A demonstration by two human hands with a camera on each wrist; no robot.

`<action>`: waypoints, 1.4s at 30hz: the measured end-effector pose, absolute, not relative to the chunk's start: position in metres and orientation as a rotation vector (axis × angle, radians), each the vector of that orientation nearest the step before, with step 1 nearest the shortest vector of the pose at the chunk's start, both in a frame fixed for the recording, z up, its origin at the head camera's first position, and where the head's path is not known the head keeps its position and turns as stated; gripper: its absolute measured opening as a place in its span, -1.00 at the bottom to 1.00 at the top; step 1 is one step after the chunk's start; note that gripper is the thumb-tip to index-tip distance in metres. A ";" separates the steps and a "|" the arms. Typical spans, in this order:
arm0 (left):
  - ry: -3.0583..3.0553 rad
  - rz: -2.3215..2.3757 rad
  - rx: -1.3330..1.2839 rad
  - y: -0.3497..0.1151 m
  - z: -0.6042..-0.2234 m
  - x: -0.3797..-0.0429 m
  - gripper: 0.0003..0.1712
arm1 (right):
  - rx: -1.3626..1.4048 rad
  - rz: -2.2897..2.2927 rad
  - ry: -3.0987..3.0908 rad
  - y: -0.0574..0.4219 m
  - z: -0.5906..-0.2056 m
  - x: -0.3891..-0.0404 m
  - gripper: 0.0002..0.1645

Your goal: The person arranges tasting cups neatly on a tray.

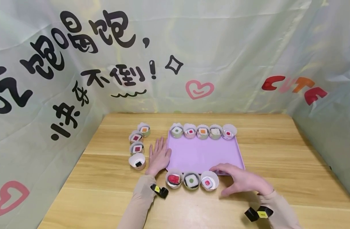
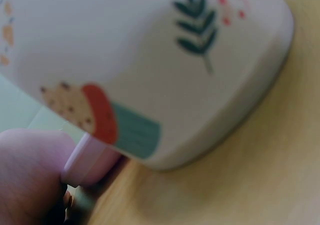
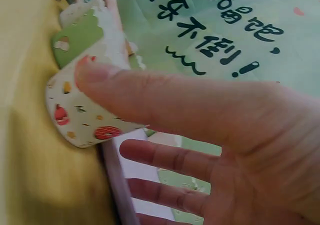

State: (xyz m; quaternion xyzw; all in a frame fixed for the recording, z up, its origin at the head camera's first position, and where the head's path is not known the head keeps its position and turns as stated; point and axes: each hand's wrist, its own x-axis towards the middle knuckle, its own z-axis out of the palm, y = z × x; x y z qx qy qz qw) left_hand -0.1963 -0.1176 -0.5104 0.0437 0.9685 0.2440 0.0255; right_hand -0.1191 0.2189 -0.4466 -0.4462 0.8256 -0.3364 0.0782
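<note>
My left hand (image 1: 159, 156) lies palm down with fingers spread at the left edge of a purple tray (image 1: 203, 156); its thumb is at the tray's rim. My right hand (image 1: 241, 179) is by the tray's front right corner, thumb and fingers apart, around the right side of a paper baking cup (image 1: 210, 181) holding a white piece with a pink centre. Whether it touches that cup, I cannot tell. Left of this cup stand a cup with a green-centred piece (image 1: 191, 181) and a cup with a red-topped piece (image 1: 174, 179). The left wrist view shows a printed cup (image 2: 150, 60) close up.
Several baking cups with small sushi-like pieces stand along the tray's back edge, among them one with an orange-centred piece (image 1: 203, 131). Further cups form a column on the wooden table (image 1: 278, 152) left of my left hand, the nearest being a white cup (image 1: 137, 161).
</note>
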 end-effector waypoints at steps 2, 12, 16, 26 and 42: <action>2.996 0.753 0.134 -0.118 -0.510 -0.196 -0.31 | -1.362 -0.969 2.536 0.216 -0.450 -0.118 -0.15; 2.996 0.762 0.135 -0.117 -0.508 -0.194 -0.31 | -1.286 -0.906 2.639 0.194 -0.453 -0.117 -0.23; 3.000 0.779 0.138 -0.117 -0.509 -0.195 -0.31 | -1.278 -0.849 2.668 0.190 -0.455 -0.117 -0.27; 3.003 0.760 0.132 -0.118 -0.508 -0.195 -0.32 | -1.297 -0.780 2.716 0.188 -0.456 -0.116 -0.35; 3.001 0.755 0.138 -0.118 -0.508 -0.194 -0.32 | -1.290 -0.851 2.693 0.195 -0.454 -0.117 -0.39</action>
